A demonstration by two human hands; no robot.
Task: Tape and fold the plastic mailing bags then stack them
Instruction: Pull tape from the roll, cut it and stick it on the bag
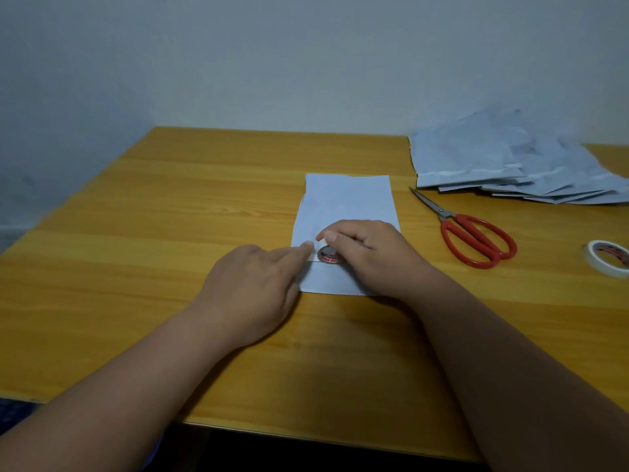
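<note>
On the wooden table are laid one flat mailing bag, a loose pile of bags, red-handled scissors and a tape roll near the right edge.

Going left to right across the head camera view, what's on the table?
Left hand → mailing bag being taped, with the right hand holding a tape roll on it → red scissors → second tape roll. The bag pile overlaps the last two.

Looks like a plain home or office corner: wood-grain bench against bare pale wall, scissors and tape roll lying out.
</note>
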